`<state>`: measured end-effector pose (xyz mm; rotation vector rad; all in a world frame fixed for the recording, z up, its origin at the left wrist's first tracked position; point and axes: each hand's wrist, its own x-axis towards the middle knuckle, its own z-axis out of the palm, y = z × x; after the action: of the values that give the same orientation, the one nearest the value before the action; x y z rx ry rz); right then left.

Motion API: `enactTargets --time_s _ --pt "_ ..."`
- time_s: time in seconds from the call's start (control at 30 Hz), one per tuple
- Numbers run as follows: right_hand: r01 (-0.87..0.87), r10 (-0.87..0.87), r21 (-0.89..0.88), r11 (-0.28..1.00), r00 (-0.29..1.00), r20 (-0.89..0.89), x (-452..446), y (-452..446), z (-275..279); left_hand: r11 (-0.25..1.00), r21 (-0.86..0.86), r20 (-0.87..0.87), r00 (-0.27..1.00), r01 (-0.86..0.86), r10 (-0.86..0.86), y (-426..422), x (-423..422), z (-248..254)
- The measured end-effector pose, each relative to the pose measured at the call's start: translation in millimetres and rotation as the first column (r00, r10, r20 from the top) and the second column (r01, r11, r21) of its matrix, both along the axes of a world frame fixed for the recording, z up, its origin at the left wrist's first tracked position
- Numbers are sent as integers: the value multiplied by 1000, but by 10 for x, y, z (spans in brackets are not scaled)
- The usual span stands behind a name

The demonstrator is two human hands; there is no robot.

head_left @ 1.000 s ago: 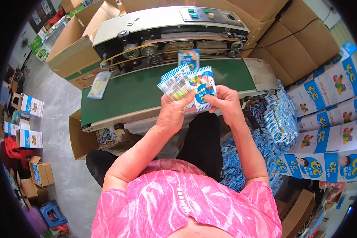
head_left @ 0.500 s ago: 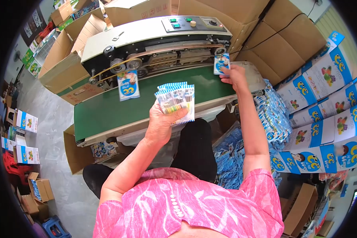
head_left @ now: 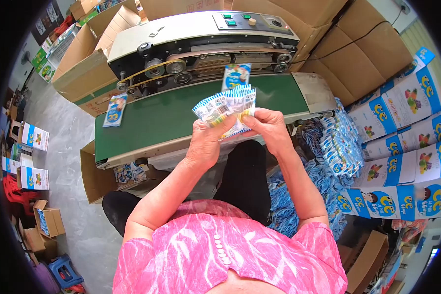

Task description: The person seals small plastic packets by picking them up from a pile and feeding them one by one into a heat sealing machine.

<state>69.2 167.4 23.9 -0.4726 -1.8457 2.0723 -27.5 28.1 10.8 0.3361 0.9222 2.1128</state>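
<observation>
White cartons with blue panels and fruit prints (head_left: 34, 179) stand at the far left, above an open brown box (head_left: 55, 223) holding blue packets. A blue plastic stool (head_left: 65, 272) is below them on the grey floor. Further right, another cardboard box (head_left: 94, 171) sits under the near left end of the green conveyor belt (head_left: 171, 117), with loose packets inside.

One blue-and-white packet (head_left: 115, 110) lies slightly tilted on the belt's left end. Behind the belt stretches the band sealer (head_left: 196, 41), its rollers and bands facing the person.

The left hand (head_left: 204, 139) is closed on the lower left of a fanned bunch of packets (head_left: 219, 107), thumb across the front; its other fingers are mostly hidden. The bunch is raised over the belt's front part, clear films and striped edges showing. Just behind it, a second packet (head_left: 236, 77) lies at the sealer's lower edge. The right hand (head_left: 272, 128) pinches the bunch's lower right side, thumb and fingers nearly together.

Right of the belt, blue packets are heaped in a thick pile (head_left: 340, 147), beside printed carton sheets (head_left: 402, 157).
</observation>
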Motion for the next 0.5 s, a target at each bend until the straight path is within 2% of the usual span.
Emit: enactTargets --time_s 0.07,0.13,0.23,0.33,0.37,0.47,0.5 --pt "70 -71 97 993 997 14 43 5 -9 1000 -6 28 1000 -11 11 15 33 30" --pt "103 -103 99 990 995 1 77 9 -9 999 -17 83 996 -37 38 36 65 64" --pt "155 -153 101 983 988 -27 88 33 -52 999 10 48 998 -52 52 65 51 -34" --pt "355 -186 481 802 913 -362 43 60 -264 998 34 23 998 -56 56 70 54 -70" --pt "356 -187 484 799 913 -364 39 55 -284 997 47 19 998 -57 56 67 65 -74" --pt "391 -276 249 886 877 -394 61 -24 -231 996 67 23 998 -63 62 74 93 -66" --pt "396 -278 256 882 875 -397 82 -3 -211 995 71 30 997 -76 74 78 90 -58"
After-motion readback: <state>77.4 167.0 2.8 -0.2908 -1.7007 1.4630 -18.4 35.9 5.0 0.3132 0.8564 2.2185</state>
